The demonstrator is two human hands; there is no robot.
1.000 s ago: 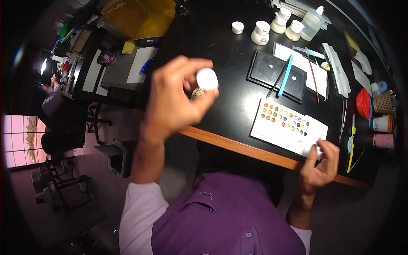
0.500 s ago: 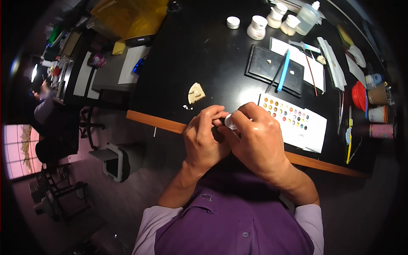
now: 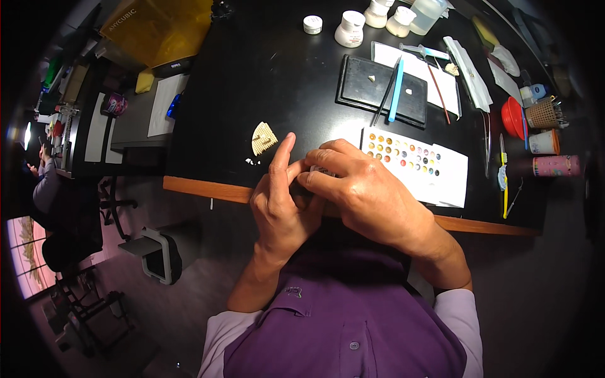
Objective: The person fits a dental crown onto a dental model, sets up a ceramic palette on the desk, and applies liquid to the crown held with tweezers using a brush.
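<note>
Close in front of my body, at the table's front edge, both hands meet around a small white-topped jar (image 3: 324, 169), mostly hidden by my fingers. My left hand (image 3: 279, 211) is wrapped around it from the left, with one finger raised and stretched upward. From the right, my right hand (image 3: 368, 189) bends over the jar, its fingers closed on the white top. Left of the hands on the table lies a beige, fan-shaped pegged tray (image 3: 265, 137) with small white pieces (image 3: 252, 162) beside it. A palette card of coloured dots (image 3: 403, 151) lies just right of my right hand.
A black slab (image 3: 353, 94) bears two small tooth-like pieces, a blue pen-like tool (image 3: 396, 91) and a dark thin tool. White jars (image 3: 350, 30) and a clear bottle (image 3: 428, 16) stand behind. Tweezers, a red bowl (image 3: 513, 118) and cups line the right. A person sits far left.
The view has shifted, so the table things appear further left and higher. A left-hand finger has lifted upright, and my right fingers have turned over the jar's white top, covering more of it.
</note>
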